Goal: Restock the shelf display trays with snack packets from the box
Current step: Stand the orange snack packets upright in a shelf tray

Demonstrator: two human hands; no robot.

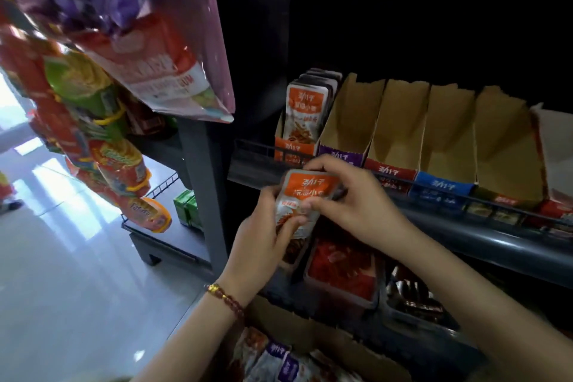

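- The left hand (pixel 263 239) curls its fingers round the lower half of a small stack of orange snack packets (pixel 307 192).
- The right hand (pixel 353 195) pinches the same stack from the other side, with its thumb on the front face.
- The stack is held just in front of the dark shelf (pixel 465 236), below its wire rail.
- The floor (pixel 77 288) at left is pale, glossy tile, and bright snack bags (pixel 102 121) hang above it.
- The orange tray (pixel 293 150) on the shelf holds upright matching packets (pixel 305 108).
- The purple tray (pixel 341 158), red tray (pixel 390 172) and blue tray (pixel 443 186) beside it show bare cardboard inside.
- The cardboard box (pixel 335 341) below the hands holds loose purple-labelled packets (pixel 279 357).
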